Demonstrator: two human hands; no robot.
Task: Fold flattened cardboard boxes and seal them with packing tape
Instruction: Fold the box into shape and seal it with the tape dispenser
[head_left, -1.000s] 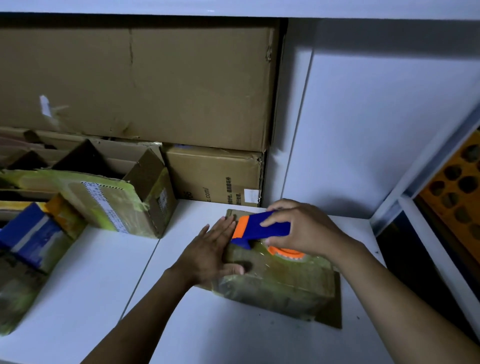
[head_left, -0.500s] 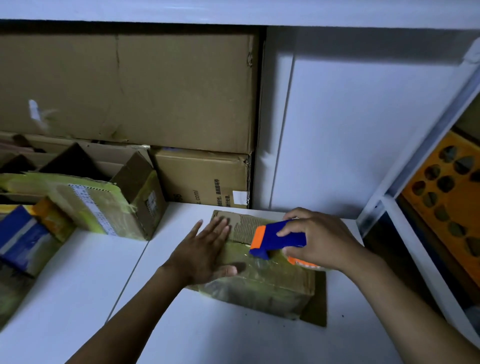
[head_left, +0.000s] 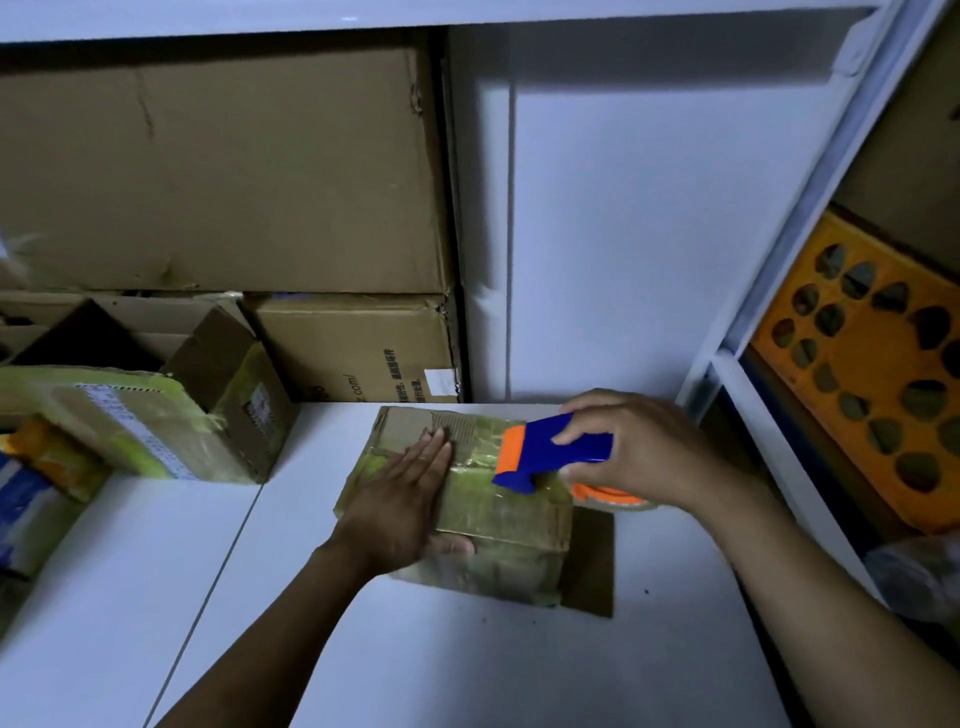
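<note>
The box (head_left: 511, 512) sits on the surface (head_left: 467, 670) directly under and just left of the grip. Its top is glossy with tape, and a loose cardboard flap (head_left: 592, 571) lies flat on the surface at its right foot.

Grip state: my right hand (head_left: 644, 447) is clamped on the blue dispenser (head_left: 558, 449), fingers curled over its body. The orange blade end points left. The tape roll (head_left: 610, 496) hangs past the right top edge of the box, under my palm. The nose of the dispenser touches the box top close to that edge.

My left hand (head_left: 400, 499) lies flat with straight fingers on the left half of the top, the thumb over the near side, pressing the box down. It holds nothing.

Governing relation: the tape line runs left to right across the top, from under my left fingertips to the dispenser nose. Most of the top lies left of the grip, and only the right edge and right side lie under it. The right hand is the nearer to that edge. The strip looks close to its end, so I judge the next move to be over the edge or a cut, with the left hand bracing.

Further left of the grip stand opened boxes (head_left: 156, 426). Stacked cartons (head_left: 353, 348) stand behind, and an orange crate (head_left: 872, 384) is to the right.
</note>
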